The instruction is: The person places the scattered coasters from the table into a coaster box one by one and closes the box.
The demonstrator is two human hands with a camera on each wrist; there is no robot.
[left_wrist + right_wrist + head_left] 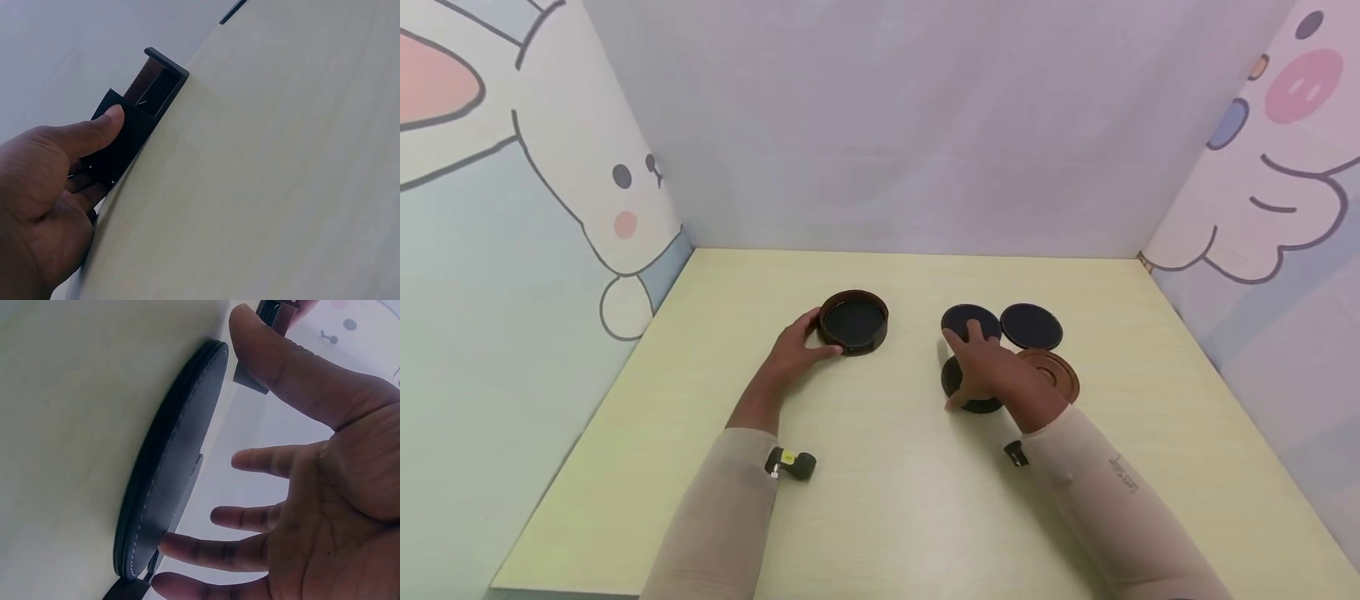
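Note:
A round black coaster holder point(881, 331) with a brown inner wall and a notch in its side stands left of centre on the table. My left hand point(792, 352) grips its left side, thumb at the front; the left wrist view shows the thumb pressed on the holder's wall point(128, 140). My right hand point(988, 367) hovers with spread fingers over a near black coaster point(952, 379), partly hiding it. In the right wrist view, that stitched coaster point(181, 456) looks thick, perhaps stacked. Fingertips overlap its edge there; I cannot tell whether they touch.
Beyond the right hand lies a black coaster point(958, 317), with another black coaster point(1032, 326) to its right. A brown coaster point(1062, 375) lies partly under the right forearm. Walls close off the pale table point(880, 483) at the back and sides.

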